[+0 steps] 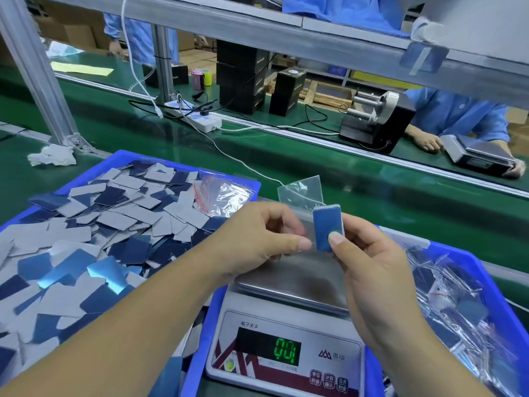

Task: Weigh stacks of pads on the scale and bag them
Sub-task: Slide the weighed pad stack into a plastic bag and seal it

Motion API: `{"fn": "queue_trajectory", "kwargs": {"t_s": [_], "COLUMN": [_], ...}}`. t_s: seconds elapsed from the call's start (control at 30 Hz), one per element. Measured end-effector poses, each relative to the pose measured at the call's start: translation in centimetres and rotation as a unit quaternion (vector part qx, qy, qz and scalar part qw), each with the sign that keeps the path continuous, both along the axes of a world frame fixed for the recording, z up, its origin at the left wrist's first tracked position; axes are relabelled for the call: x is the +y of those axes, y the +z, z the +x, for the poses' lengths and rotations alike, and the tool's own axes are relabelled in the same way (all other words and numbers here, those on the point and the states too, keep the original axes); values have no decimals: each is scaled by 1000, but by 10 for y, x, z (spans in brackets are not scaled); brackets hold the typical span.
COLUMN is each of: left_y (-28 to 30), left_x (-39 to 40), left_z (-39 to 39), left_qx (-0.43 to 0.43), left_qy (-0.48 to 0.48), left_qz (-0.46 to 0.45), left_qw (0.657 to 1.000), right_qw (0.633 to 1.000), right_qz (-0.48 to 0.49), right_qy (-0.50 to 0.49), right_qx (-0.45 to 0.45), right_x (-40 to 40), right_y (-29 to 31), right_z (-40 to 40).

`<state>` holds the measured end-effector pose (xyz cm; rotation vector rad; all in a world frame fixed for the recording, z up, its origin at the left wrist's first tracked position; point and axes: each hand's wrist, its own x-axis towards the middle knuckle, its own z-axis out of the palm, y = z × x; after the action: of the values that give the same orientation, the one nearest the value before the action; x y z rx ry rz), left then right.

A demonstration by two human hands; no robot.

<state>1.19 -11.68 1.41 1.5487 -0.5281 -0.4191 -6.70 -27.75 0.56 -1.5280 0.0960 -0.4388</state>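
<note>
Right hand [372, 253] pinches a stack of blue pads [327, 227] above the scale [286, 333] pan, presumably weighed and ready for bagging. Left hand [257, 239] pinches the clear zip bag [300, 193] beside it, apparently holding its mouth to receive the stack.

**Bright overhead light, wide-angle bend, soft detail**

Even, bright indoor light from above; no dim spots. Glare on the shiny blue pads [71, 270] in the left bin, on the clear bags [229, 193] & the green belt [329, 167]. Soft shadow of the hands [257, 239] on the scale [289, 285] pan. Green readout glows, digits legible. Strong barrel distortion: rail [257, 27] & frame post bow near edges. Overall pic slightly soft, compression smear; bottom corners & far bkgd blurry.
</note>
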Motion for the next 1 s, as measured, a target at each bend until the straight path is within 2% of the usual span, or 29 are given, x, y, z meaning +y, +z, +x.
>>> {"fn": "queue_trajectory", "kwargs": {"t_s": [0.13, 0.27, 0.43, 0.53, 0.57, 0.6, 0.67, 0.7, 0.73, 0.8, 0.87, 1.0], "left_y": [1, 2, 1, 3, 4, 5, 4, 3, 2, 2, 2, 1], "left_x": [2, 2, 2, 5, 6, 7, 7, 7, 8, 8, 8, 9], "left_z": [-3, -6, -3, 2, 4, 6, 8, 8, 9, 8, 6, 6], "left_qx": [12, 54, 78, 105, 118, 135, 167, 174, 173, 159, 147, 146], "left_qy": [-56, -118, -50, 2, 16, 29, 54, 58, 52, 4, -40, -25], "left_qz": [82, 40, 19, -10, -29, -49, -78, -82, -82, -78, -76, -62], "left_qw": [995, 991, 995, 994, 992, 989, 981, 980, 980, 984, 985, 987], "right_qw": [1000, 999, 998, 996, 989, 966, 875, 836, 811, 792, 789, 783], "right_qz": [11, -25, -37, -89, -150, -257, -480, -542, -576, -597, -599, -606], "right_qy": [11, 34, 43, 9, -11, -33, -53, -43, -28, -5, 2, 4], "right_qx": [-6, -23, -32, -17, -2, 13, 43, 66, 94, 130, 138, 143], "right_x": [-3, -1, -1, -7, -11, -16, -25, -27, -27, -27, -25, -26], "right_y": [2, 3, 8, 9, 10, 10, 10, 10, 9, 6, 6, 7], "right_z": [-1, -4, -5, -4, -4, -3, -2, -1, 0, 1, 2, 1]}}
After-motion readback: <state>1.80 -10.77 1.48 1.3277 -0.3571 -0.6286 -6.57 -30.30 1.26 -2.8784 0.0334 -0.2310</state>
